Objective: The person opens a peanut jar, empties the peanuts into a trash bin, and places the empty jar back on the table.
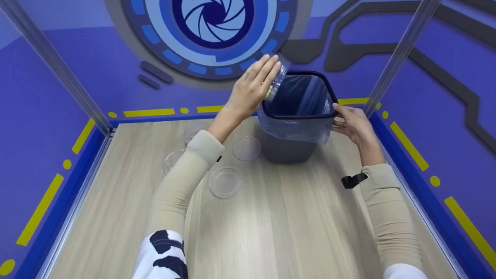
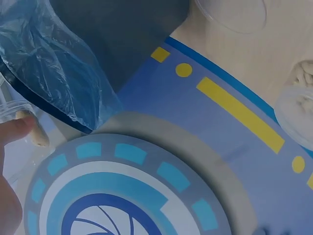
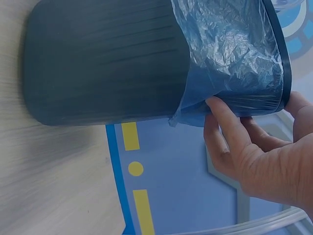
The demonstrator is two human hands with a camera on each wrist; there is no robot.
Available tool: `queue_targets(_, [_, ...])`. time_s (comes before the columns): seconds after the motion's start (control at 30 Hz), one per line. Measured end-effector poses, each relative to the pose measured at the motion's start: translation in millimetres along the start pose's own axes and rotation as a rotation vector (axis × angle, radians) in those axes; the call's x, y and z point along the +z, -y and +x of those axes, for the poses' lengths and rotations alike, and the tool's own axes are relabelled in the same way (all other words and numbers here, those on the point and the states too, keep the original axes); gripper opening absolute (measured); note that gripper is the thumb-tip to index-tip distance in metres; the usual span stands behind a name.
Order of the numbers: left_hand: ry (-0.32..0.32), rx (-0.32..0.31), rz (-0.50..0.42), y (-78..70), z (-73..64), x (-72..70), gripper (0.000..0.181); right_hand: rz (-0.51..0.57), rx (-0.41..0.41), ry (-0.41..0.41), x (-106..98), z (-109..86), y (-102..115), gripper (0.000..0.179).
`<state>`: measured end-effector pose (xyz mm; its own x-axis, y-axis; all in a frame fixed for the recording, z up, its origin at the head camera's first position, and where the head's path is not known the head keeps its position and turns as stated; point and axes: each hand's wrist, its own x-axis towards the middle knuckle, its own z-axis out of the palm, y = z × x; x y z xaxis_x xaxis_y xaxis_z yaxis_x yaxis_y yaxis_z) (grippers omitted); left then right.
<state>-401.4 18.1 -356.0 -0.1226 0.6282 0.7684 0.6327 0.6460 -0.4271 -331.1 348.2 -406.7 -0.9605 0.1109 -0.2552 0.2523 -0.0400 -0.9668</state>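
Note:
My left hand [image 1: 250,87] holds a clear plastic dish [image 1: 278,82] tipped on its side at the left rim of a dark trash can [image 1: 288,151]. Some pale, peanut-like pieces [image 2: 38,134] show by the thumb in the left wrist view; the fingers hide most of the dish in the head view. A thin translucent bag [image 1: 294,130] lines the can and folds down over its black rim [image 1: 298,116]. On the can's right side, my right hand [image 1: 354,124] grips the rim, thumb on top and fingers beneath against the bag [image 3: 230,54].
Clear round dishes or lids [image 1: 226,183] lie on the wooden table left of the can, another [image 1: 247,148] close to its base. Pale peanut-like pieces [image 2: 304,73] fill one dish in the left wrist view. Blue printed panels [image 1: 77,66] wall in the back and sides.

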Motion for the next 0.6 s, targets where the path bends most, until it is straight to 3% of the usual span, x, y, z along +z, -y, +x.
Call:
queue_targets(0.1, [0.014,0.016,0.005,-1.9,1.6,1.5,0.053,0.009,0.006,0.000,-1.9,-1.4,0.0,0.071])
queue_targets(0.3, [0.082,0.144,0.021,-4.8,1.3,0.4,0.052,0.024,-0.001,0.003,-2.3,0.4,-1.9,0.069])
queue_targets(0.6, [0.066,0.145,0.020,-4.6,1.6,0.7,0.051,0.017,-0.016,0.015,-3.2,0.5,-1.2,0.070])
